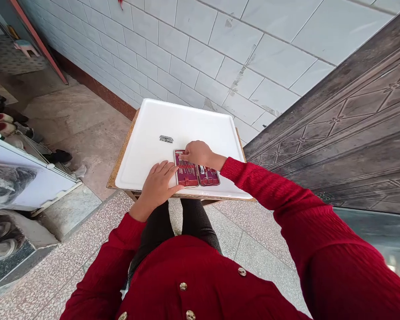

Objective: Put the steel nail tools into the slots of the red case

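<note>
An open manicure case (187,181) with a dark red lining lies near the front edge of the white tabletop (146,120). Several slim metal tools are strapped in its left half; small scissors (207,181) and a nail clipper (202,170) sit in the right half. My left hand (158,183) rests flat, fingers spread, against the case's left side. Over the top of the case, my right hand (199,153) has its fingers pinched together at the tools; what they grip is hidden. A small silver-grey metal item (166,139) lies farther back, its kind unclear.
A white tiled wall (173,53) stands behind the table, and a dark patterned door panel (336,120) runs along the right. To the left are a white rack (26,164) with shoes (2,124) and a small stool (26,47) farther off.
</note>
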A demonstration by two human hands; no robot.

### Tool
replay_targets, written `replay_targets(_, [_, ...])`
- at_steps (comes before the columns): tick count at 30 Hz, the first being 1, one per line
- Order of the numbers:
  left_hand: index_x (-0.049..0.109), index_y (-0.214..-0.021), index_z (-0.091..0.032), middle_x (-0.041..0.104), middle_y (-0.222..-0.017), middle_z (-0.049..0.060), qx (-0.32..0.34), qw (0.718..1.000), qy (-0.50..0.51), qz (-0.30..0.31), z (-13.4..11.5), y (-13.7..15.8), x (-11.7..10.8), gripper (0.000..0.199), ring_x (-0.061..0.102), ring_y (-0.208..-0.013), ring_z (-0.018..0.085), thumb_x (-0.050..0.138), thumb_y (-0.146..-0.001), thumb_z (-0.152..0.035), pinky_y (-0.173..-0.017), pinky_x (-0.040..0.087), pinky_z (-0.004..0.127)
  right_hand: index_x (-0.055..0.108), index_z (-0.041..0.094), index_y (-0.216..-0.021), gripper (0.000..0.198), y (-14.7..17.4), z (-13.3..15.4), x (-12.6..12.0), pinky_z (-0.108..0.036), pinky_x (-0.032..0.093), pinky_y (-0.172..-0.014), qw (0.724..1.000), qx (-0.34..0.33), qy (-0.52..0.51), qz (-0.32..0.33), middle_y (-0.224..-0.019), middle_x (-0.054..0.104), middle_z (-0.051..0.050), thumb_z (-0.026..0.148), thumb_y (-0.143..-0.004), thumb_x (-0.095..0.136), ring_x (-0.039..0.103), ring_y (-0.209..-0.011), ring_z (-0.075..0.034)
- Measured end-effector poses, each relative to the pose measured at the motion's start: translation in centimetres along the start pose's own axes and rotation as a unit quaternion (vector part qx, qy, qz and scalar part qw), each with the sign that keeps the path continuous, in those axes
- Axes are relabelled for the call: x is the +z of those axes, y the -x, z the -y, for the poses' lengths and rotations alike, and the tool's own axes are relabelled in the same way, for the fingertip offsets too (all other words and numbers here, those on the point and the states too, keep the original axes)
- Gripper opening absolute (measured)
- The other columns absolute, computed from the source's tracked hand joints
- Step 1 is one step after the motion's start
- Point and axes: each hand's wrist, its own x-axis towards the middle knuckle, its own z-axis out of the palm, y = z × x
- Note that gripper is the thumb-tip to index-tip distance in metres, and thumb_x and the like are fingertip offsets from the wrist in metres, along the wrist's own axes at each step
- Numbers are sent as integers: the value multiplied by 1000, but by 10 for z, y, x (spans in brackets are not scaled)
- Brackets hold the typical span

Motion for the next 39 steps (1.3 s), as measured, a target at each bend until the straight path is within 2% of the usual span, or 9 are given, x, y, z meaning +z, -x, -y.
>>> replay_targets(4, [58, -144, -21, 60, -151, 13, 0, 1000, -1, -5, 1, 0, 3, 55, 47, -148, 36, 65, -98, -50, -126, 35, 57, 80, 11, -111, 41, -5, 12, 2, -33, 53, -77, 999, 30, -10, -2, -107, 80, -18, 46, -98, 63, 75, -102, -31])
replay_targets(8, [58, -144, -20, 60, -151, 14, 3, 1000, -10, -15, 2, -1, 5, 56, 47, -148, 37, 66, -97, -50, -125, 35, 57, 78, 7, -117, 37, -14, 23, 4, -34, 57, -81, 999, 50, 1, -18, -113, 79, -23, 31, -91, 69, 75, -107, -35])
replay_targets(11, [58, -143, -19, 61, -149, 15, 10, 1000, -12, -22, 2, -2, 6, 56, 48, -146, 38, 66, -97, -50, -123, 37, 57, 80, 8, -103, 23, -25, 28, 0, -33, 59, -76, 997, 70, -11, 26, -89, 81, -17, 18, -83, 73, 77, -93, -32])
replay_targets(14, [58, -143, -17, 61, -149, 16, 16, 1000, -14, -19, 2, -3, 6, 56, 49, -145, 38, 65, -98, -50, -123, 37, 57, 78, 11, -88, 9, -36, 31, -5, -29, 58, -71, 991, 91, -58, 79, -60, 72, -6, 11, -80, 75, 75, -74, -25])
replay_targets(19, [57, -143, -17, 62, -148, 17, 17, 1000, -14, -15, 2, -4, 5, 55, 48, -146, 38, 65, -98, -47, -123, 36, 58, 74, 13, -79, 11, -43, 37, -7, -25, 57, -69, 985, 112, -103, 80, -49, 63, 1, 4, -74, 78, 71, -66, -20])
replay_targets(26, [57, -143, -18, 62, -148, 16, 20, 1000, -10, -16, 0, -4, 3, 54, 49, -145, 38, 66, -98, -47, -123, 36, 57, 72, 16, -77, 2, -40, 37, 4, -23, 55, -65, 976, 155, -144, 45, -48, 61, 3, 15, -78, 74, 65, -62, -16])
replay_targets(30, [57, -143, -18, 61, -149, 16, 20, 1000, -15, -19, 0, -3, 3, 54, 49, -145, 38, 65, -98, -47, -123, 36, 56, 73, 14, -70, 10, -38, 34, 10, -26, 54, -65, 980, 150, -128, 27, -55, 65, -2, 21, -78, 72, 66, -64, -18])
replay_targets(35, [57, -142, -17, 61, -149, 17, 21, 1000, -13, -19, 0, -3, 4, 54, 49, -145, 38, 64, -99, -48, -123, 35, 56, 79, 11, -86, 20, -36, 29, 15, -29, 56, -68, 985, 140, -96, -15, -78, 77, -12, 30, -80, 75, 72, -80, -25])
replay_targets(39, [57, -144, -18, 61, -149, 17, 24, 999, -9, -20, 1, -3, 4, 54, 48, -146, 38, 63, -99, -47, -123, 35, 57, 78, 12, -79, 11, -32, 29, 8, -28, 57, -72, 986, 130, -101, 33, -66, 74, -9, 21, -81, 72, 72, -74, -23])
